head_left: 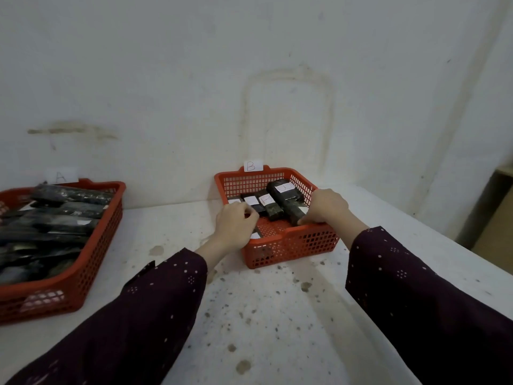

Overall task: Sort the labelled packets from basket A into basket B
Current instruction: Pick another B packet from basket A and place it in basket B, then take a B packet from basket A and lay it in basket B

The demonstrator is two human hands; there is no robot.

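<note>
I see both arms in long dark-purple sleeves dotted with small white clusters, hands bare.

a white tag on the back rim of the right red basket says "b". the left basket has a blurry tag saying "a".

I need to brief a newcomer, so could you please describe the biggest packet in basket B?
Find the smaller red basket against the wall, tagged B. Dark packets lie in a row inside; the big packet is rightmost, beside the right hand. It is the widest, with a white label on its far end.
</note>
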